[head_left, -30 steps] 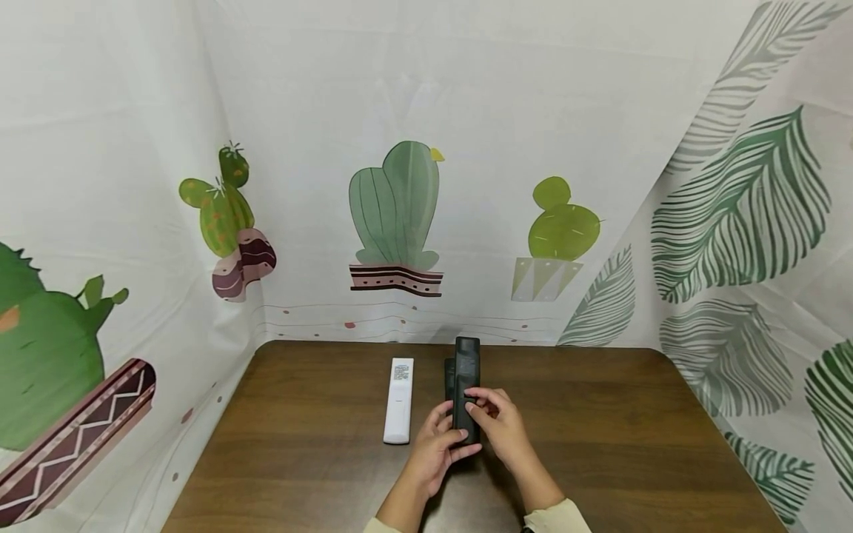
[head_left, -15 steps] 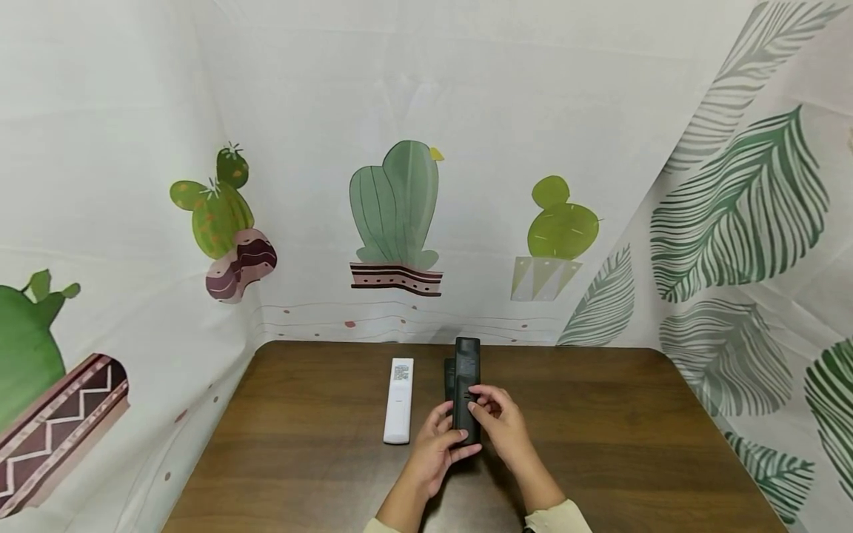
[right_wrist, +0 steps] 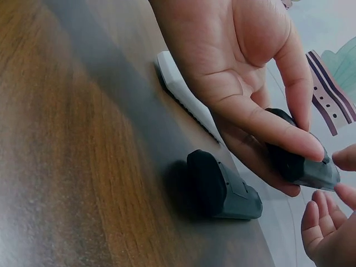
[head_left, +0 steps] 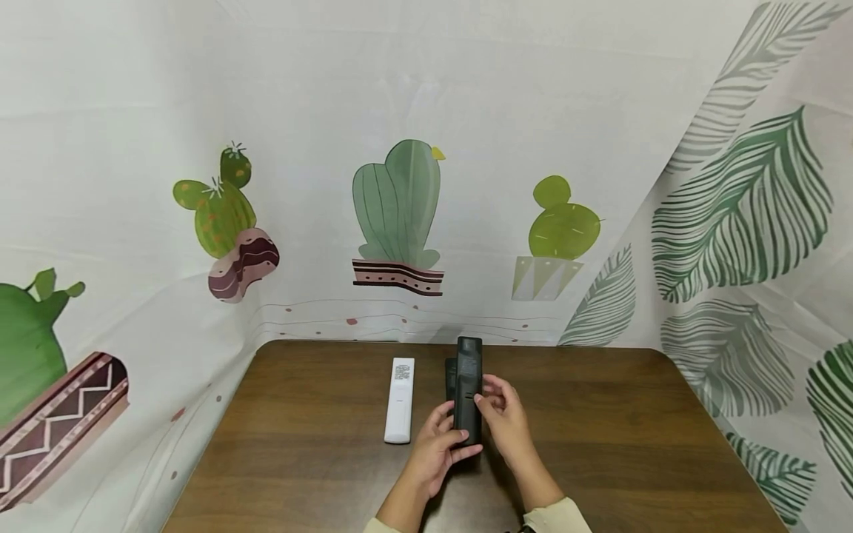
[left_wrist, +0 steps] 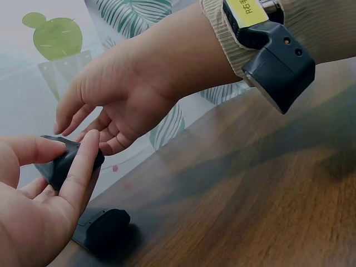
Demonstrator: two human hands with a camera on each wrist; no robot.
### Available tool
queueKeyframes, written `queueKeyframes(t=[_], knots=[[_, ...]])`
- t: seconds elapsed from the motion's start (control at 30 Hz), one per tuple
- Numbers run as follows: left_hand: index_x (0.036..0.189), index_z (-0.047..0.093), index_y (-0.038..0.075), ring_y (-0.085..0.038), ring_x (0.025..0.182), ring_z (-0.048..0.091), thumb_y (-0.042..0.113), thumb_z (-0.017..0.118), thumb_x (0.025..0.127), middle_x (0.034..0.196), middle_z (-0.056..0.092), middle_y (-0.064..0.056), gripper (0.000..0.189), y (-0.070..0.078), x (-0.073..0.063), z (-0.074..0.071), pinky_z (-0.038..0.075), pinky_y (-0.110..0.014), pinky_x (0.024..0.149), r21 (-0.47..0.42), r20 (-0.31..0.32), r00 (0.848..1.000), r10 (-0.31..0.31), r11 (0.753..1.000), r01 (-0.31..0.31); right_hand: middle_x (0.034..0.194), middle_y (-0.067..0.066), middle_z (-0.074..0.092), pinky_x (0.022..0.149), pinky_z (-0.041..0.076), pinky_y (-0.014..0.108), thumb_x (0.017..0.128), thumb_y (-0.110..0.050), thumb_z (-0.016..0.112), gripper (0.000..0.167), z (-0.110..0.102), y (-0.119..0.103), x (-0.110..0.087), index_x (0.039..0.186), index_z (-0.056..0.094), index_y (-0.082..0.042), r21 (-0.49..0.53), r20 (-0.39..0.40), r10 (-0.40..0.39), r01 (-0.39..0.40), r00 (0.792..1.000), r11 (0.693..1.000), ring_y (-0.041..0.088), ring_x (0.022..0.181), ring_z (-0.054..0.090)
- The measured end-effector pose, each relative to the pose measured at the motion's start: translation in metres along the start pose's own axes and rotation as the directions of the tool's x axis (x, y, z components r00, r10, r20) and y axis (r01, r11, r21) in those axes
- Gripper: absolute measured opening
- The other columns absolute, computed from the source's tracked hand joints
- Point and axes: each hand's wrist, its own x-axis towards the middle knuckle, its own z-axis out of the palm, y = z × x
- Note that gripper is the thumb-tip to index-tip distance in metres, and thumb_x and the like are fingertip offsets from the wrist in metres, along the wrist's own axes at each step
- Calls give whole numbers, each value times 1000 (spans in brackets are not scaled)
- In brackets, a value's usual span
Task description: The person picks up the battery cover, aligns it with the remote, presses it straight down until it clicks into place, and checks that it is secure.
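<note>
A black remote control, its back upward with a small slot, stands above the table in the head view. My left hand grips its near end, thumb on the back and fingers at the sides. My right hand is at its right edge, thumb tip on the back's edge and the other fingers curled beside it. In the right wrist view, the left hand and the held remote's near end show close up. A second black remote lies on the table beneath, mostly hidden in the head view.
To the left, a white remote control lies lengthwise on the brown wooden table. Behind the table's far edge hangs a white cloth printed with cacti and leaves.
My right index finger has come off the remote's back to its right edge, and the thumb has shifted right. The left hand keeps its grip; the remotes stay nearly in place.
</note>
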Motion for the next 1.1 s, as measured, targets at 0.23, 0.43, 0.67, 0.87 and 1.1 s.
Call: queueKeyframes(t=[0.23, 0.43, 0.67, 0.87, 1.1], knots=[[152, 31, 5, -28, 112, 65, -4, 60, 87, 138, 57, -17, 71, 1, 1, 0, 61, -45, 89, 0, 9, 1000, -1, 1000, 1, 143, 21, 54, 101, 49, 39, 101, -25, 62, 56, 2, 25, 9, 151, 42, -12, 9, 29, 37, -38, 999, 999, 31, 124, 59], [152, 31, 4, -28, 111, 66, -4, 60, 87, 136, 59, -15, 71, 1, 0, 0, 61, -45, 88, -4, 12, 1000, -3, 1000, 3, 143, 23, 55, 102, 50, 43, 101, -25, 61, 59, 4, 25, 10, 154, 39, -10, 42, 67, 59, -62, 996, 997, 34, 125, 60], [152, 31, 5, -29, 111, 66, -4, 60, 87, 136, 58, -15, 71, 1, 1, 1, 61, -45, 88, -4, 15, 1000, -3, 1000, 3, 138, 23, 58, 102, 50, 44, 101, -24, 60, 61, 4, 26, 10, 156, 35, -13, 52, 96, 68, -73, 993, 996, 35, 125, 61], [151, 31, 5, -30, 111, 66, -5, 60, 87, 136, 59, -16, 71, 2, 0, 1, 61, -45, 88, -4, 20, 1000, -4, 1000, 4, 132, 22, 61, 96, 52, 36, 101, -22, 60, 62, 5, 24, 10, 157, 34, -14, 69, 102, 76, -83, 992, 994, 32, 120, 64], [150, 32, 4, -29, 110, 67, -6, 59, 86, 134, 60, -15, 71, 1, -1, 1, 61, -44, 87, -8, 19, 1000, -4, 1000, 4, 130, 23, 62, 91, 49, 29, 100, -18, 61, 64, 6, 22, 8, 157, 33, -14, 79, 101, 81, -89, 992, 993, 28, 115, 66]])
